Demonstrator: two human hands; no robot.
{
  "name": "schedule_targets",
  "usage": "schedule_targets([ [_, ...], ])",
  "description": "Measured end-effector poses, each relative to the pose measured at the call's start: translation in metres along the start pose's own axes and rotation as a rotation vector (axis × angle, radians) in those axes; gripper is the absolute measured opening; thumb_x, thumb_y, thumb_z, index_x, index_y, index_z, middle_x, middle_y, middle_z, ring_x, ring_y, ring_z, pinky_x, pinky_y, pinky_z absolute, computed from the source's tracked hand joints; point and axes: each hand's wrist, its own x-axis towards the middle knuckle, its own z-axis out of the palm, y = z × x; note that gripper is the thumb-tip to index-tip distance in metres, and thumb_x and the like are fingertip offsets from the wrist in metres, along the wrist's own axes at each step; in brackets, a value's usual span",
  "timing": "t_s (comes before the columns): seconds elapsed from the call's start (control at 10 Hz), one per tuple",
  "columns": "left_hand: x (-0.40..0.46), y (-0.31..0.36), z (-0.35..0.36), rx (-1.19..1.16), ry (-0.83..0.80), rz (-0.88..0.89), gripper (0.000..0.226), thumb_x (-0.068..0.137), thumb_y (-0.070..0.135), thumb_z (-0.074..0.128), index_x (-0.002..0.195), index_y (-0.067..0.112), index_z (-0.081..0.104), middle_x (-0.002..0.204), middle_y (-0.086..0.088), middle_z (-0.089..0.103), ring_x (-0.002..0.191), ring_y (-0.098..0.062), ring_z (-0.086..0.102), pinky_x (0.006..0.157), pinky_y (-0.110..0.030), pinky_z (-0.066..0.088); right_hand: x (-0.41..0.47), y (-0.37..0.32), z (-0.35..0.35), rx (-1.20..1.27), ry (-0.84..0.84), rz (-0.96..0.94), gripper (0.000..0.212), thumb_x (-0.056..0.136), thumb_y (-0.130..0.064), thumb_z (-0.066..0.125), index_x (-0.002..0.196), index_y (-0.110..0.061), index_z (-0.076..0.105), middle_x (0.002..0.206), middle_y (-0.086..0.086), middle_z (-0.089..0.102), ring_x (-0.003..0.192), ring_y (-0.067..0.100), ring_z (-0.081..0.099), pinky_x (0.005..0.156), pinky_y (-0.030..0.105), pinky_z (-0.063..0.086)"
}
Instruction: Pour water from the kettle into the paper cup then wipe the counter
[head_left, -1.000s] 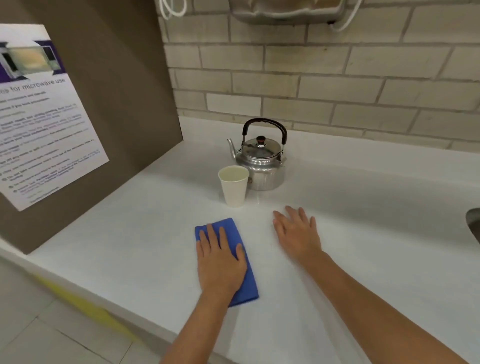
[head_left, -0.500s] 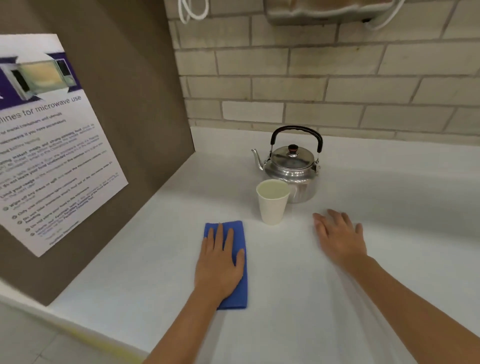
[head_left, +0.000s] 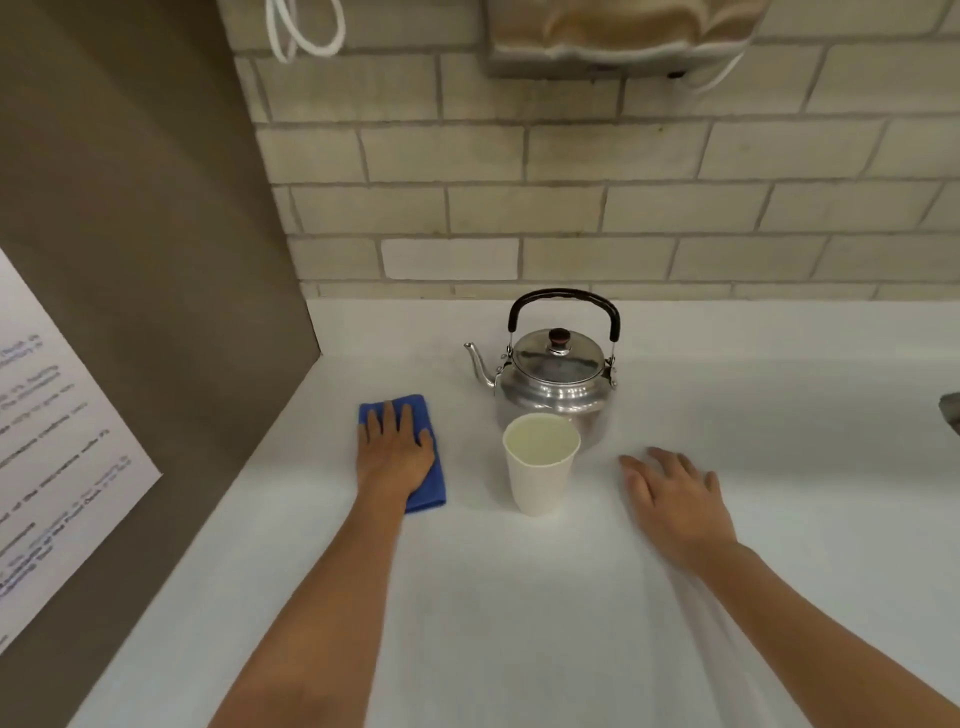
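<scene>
A steel kettle (head_left: 556, 397) with a black handle stands upright on the white counter (head_left: 519, 597), its spout pointing left. Right in front of it stands a white paper cup (head_left: 537, 480) with liquid inside. Left of the cup lies a folded blue cloth (head_left: 428, 478). My left hand (head_left: 395, 457) presses flat on the cloth, fingers spread and covering most of it. My right hand (head_left: 675, 499) rests palm down on the bare counter to the right of the cup, holding nothing.
A brown side panel (head_left: 156, 260) with a printed microwave notice (head_left: 57, 467) walls off the left. A tiled brick wall runs along the back, with a device and white cords mounted above. A dark sink edge (head_left: 950, 410) shows at the far right.
My left hand has slid the blue cloth away from me across the counter, to a spot level with the cup. My right hand has stayed flat beside the cup.
</scene>
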Motion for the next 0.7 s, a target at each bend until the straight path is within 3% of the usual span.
schedule_targets([
  [0.1,-0.005,0.025,0.01,-0.002,-0.02,0.147,0.056,0.098,0.037,0.018,0.147,0.015,0.004,0.159,-0.01,0.001,0.146,-0.029,-0.001,0.12,-0.041,0.0,0.003,-0.001,-0.002,-0.008,-0.018,0.018,0.039,0.096,-0.036,0.024,0.131,-0.036,0.041,0.145,0.002,0.037,0.134,0.024,0.028,0.109,0.048,0.02],
  [0.3,-0.027,0.021,0.015,0.008,-0.033,0.249,0.056,0.097,0.038,0.021,0.147,0.017,0.006,0.159,-0.007,0.003,0.146,-0.026,0.001,0.12,-0.039,0.001,0.001,0.0,-0.009,-0.009,-0.068,0.027,0.039,0.097,-0.039,0.022,0.131,-0.039,0.04,0.146,-0.001,0.035,0.136,0.022,0.026,0.111,0.051,0.017],
  [0.6,-0.022,0.021,0.0,-0.002,-0.123,0.2,0.055,0.099,0.036,0.017,0.147,0.014,-0.001,0.159,-0.008,-0.005,0.146,-0.026,-0.007,0.12,-0.04,-0.001,0.002,-0.002,-0.031,0.019,-0.078,0.016,0.041,0.098,-0.042,0.022,0.137,-0.037,0.034,0.152,0.0,0.027,0.141,0.025,0.018,0.115,0.053,0.01],
  [0.7,-0.03,0.023,-0.007,-0.001,0.01,0.184,0.053,0.1,0.028,0.016,0.146,0.007,0.001,0.159,-0.011,-0.001,0.146,-0.029,-0.004,0.12,-0.042,0.003,0.007,-0.002,-0.053,0.025,0.009,-0.003,0.043,0.098,-0.042,0.023,0.139,-0.036,0.03,0.152,0.001,0.027,0.141,0.027,0.019,0.114,0.054,0.013],
])
